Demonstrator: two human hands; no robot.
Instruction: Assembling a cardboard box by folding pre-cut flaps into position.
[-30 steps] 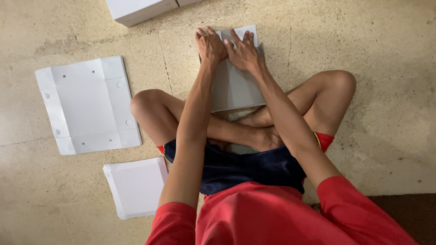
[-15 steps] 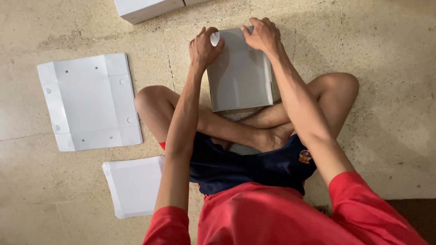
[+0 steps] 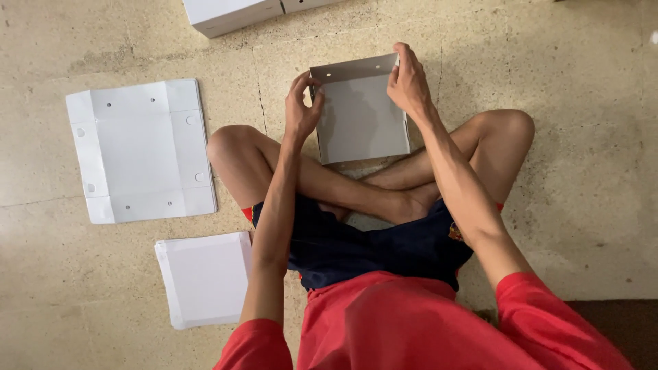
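Floor (image 3: 562, 62): speckled beige stone with seams. At left lie a flat punched cardboard blank (image 3: 140, 151) and a smaller white sheet (image 3: 205, 277). Centre: left hand (image 3: 301, 109) and right hand (image 3: 410, 85) grip a half-folded grey box (image 3: 360, 120) above crossed legs.

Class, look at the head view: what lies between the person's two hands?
In the head view, the half-folded grey cardboard box spans between the left hand and the right hand; each hand holds one of its side walls.

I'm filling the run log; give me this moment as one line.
left hand: grips left wall of grey cardboard box | right hand: grips far right corner | box: partly folded, walls up | floor: flat white blank, white stack
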